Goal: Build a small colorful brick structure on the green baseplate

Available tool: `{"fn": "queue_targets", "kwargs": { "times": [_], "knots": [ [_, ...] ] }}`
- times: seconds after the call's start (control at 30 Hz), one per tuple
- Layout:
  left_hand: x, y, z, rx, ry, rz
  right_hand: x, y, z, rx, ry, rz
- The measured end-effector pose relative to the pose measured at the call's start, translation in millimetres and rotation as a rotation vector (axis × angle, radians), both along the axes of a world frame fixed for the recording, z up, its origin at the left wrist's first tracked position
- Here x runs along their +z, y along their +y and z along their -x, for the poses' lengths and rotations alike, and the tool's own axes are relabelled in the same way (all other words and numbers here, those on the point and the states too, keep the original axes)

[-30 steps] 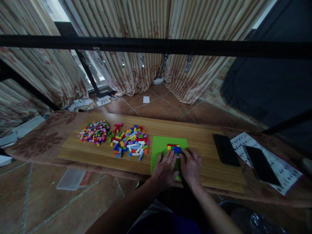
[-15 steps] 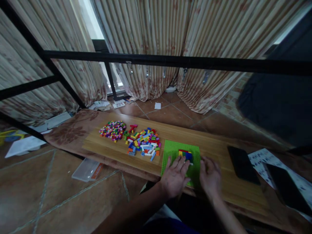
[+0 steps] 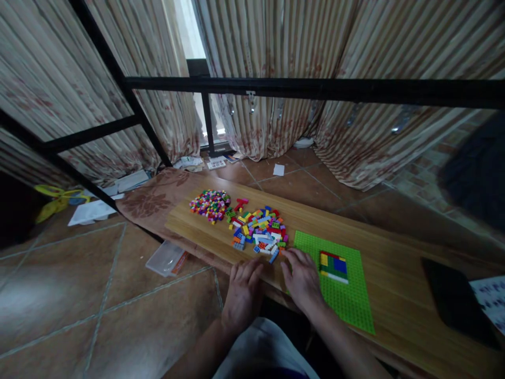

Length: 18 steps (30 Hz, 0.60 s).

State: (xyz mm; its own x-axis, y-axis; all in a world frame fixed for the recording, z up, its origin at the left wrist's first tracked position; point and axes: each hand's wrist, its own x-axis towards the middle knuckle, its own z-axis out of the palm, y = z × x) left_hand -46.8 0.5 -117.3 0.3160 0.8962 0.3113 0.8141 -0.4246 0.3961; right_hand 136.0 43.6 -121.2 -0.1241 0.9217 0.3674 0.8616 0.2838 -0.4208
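Observation:
A green baseplate [image 3: 355,300] lies on the wooden board. On it sits a flat block of bricks [image 3: 333,267] in red, yellow, blue, green and white. My right hand [image 3: 303,276] is over the baseplate's left edge, fingertips beside the pile of larger bricks [image 3: 262,229]; thumb and fingers are apart, and no brick shows between them. My left hand [image 3: 242,289] rests at the board's front edge, below that pile, its fingers bent together; whether anything is under them is hidden.
A heap of small bricks [image 3: 210,204] lies farther left, with a red piece [image 3: 241,203] beside it. A black tablet-like slab [image 3: 453,297] is at the right. A clear plastic box [image 3: 166,258] stands on the floor.
Both hands have left the block of bricks and moved left, towards the larger pile. The block now shows whole, with a white strip along its front. The view has turned left.

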Motion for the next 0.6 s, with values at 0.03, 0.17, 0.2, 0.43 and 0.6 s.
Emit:
{"fn": "queue_targets", "kwargs": {
  "times": [0.03, 0.17, 0.2, 0.43, 0.6],
  "knots": [
    [-0.7, 1.9, 1.5, 0.009, 0.002, 0.004, -1.1, 5.3, 0.7, -0.019, -0.027, 0.004],
    [-3.8, 9.4, 4.3, 0.049, 0.014, 0.006, -4.8, 18.9, 1.9, -0.063, -0.110, 0.010],
    [-4.2, 11.6, 5.5, 0.061, 0.018, -0.001, -5.7, 20.7, 3.0, -0.070, -0.120, 0.008],
    [-1.8, 30.9, 19.9, 0.081, 0.012, -0.022, -7.0, 24.8, 12.0, -0.043, -0.060, 0.026],
    [-3.6, 36.5, 21.3, 0.109, -0.034, -0.023, 0.8, 13.0, 1.0, -0.062, 0.094, 0.051]
  ]
}}
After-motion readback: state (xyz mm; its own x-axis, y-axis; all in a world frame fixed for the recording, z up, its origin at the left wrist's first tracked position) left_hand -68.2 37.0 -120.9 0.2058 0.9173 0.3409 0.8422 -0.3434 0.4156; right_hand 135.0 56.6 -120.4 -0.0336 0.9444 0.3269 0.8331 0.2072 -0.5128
